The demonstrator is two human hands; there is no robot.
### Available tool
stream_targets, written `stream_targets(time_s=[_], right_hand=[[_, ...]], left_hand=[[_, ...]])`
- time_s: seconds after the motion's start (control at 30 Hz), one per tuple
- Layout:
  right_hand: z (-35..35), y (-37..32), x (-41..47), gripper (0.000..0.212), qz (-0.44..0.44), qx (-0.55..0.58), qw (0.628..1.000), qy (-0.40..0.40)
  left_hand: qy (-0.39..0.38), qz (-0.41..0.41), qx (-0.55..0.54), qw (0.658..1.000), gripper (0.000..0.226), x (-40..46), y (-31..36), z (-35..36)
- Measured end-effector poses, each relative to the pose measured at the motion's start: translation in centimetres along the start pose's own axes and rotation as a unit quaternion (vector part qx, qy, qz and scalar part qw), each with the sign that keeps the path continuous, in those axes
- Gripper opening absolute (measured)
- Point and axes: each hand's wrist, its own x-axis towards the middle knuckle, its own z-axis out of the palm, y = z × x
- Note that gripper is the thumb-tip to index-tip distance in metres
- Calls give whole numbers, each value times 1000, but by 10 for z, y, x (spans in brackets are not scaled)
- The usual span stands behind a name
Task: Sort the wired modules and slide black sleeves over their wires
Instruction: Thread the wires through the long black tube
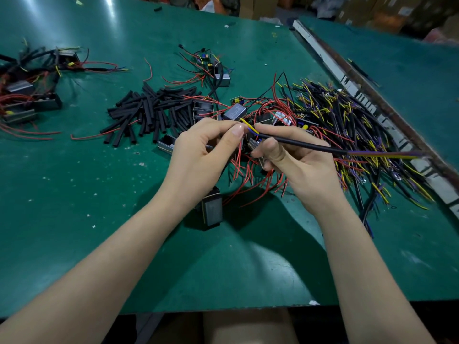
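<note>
Your left hand [198,155] pinches the yellow and blue wire ends [249,126]; your right hand [295,157] grips the black sleeve [303,144]. Keep the ends bunched and push straight, mid-tabletop.

Two bare forearms, no sleeves, left hand [198,155] & right hand [298,167] ungloved, short nails, no rings/watch
</note>
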Motion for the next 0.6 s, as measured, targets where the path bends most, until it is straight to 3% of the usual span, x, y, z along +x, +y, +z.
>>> stream_targets(time_s=[0.23,0.4,0.5,0.6], right_hand=[[0,4,1,18,-28,-10,1000,-8],[2,9,1,15,-60,-80,995,3],[2,14,1,14,-89,-144,985,25],[1,18,1,10,-115,-244,962,33]], left_hand=[[-7,-27,-45,999,11,3,2,-1],[-16,-42,-65,997,10,4,-1,-1],[-20,-11,6,1000,11,3,-5,0],[-23,75,104,992,11,1,-5,0]])
